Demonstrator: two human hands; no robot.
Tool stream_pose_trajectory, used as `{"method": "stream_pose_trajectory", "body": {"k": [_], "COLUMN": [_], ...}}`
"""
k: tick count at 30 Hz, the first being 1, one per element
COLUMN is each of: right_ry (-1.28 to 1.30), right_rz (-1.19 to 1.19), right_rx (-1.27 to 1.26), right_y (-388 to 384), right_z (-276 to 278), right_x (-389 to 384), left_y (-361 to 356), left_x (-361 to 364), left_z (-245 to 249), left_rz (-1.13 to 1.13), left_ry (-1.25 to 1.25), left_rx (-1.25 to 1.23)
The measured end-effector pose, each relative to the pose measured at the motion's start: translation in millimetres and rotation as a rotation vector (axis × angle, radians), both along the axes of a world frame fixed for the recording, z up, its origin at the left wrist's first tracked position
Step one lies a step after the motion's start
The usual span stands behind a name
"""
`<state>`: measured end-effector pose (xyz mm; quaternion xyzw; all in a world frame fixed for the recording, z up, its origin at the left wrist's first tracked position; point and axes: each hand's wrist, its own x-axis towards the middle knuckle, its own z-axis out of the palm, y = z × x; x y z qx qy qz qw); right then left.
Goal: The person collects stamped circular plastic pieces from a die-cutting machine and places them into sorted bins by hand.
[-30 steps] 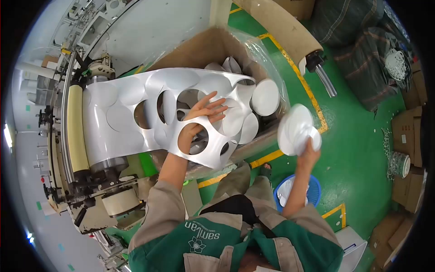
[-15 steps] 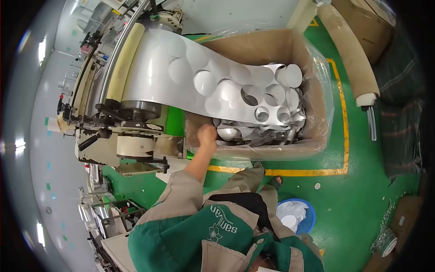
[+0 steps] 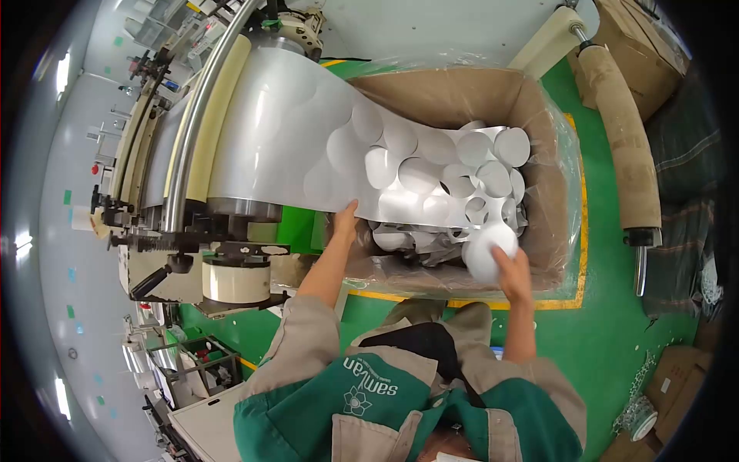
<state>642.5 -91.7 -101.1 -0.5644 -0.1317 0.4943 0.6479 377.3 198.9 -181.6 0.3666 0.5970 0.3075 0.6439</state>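
My right hand (image 3: 514,273) grasps white discs (image 3: 483,252) above the cardboard carton (image 3: 462,92); my left hand (image 3: 346,221) touches the silver sheet's (image 3: 265,135) near edge, whether pinching it I cannot tell.

Stood on green floor (image 3: 596,333) as a cardboard box (image 3: 431,92) with clear plastic (image 3: 571,173) over its edges. Held silvery scraps (image 3: 431,246) heaped along its near edge, partly under a white sheet (image 3: 265,135).

The glossy silver sheet (image 3: 269,138) sags from beside the yellow roller (image 3: 222,115) into the cardboard box (image 3: 550,200), its far end cut with circles; overlapping white discs (image 3: 482,258) sit in my right hand (image 3: 514,276).
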Motion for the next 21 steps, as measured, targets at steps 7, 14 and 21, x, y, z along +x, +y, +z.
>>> {"method": "stream_pose_trajectory", "body": {"k": [7, 14, 21], "right_ry": [0.255, 0.209, 0.377], "right_rz": [0.399, 0.403, 0.007], "right_rx": [0.229, 0.111, -0.031], "right_y": [180, 171, 126], "right_z": [-68, -78, -130], "right_x": [-26, 10, 93], "left_y": [-47, -86, -63], "left_x": [48, 101, 109], "left_z": [51, 62, 57], "left_rz": [-0.056, -0.107, 0.358], "left_ry": [-0.336, -0.337, -0.350], "left_rx": [-0.125, -0.242, 0.036]}}
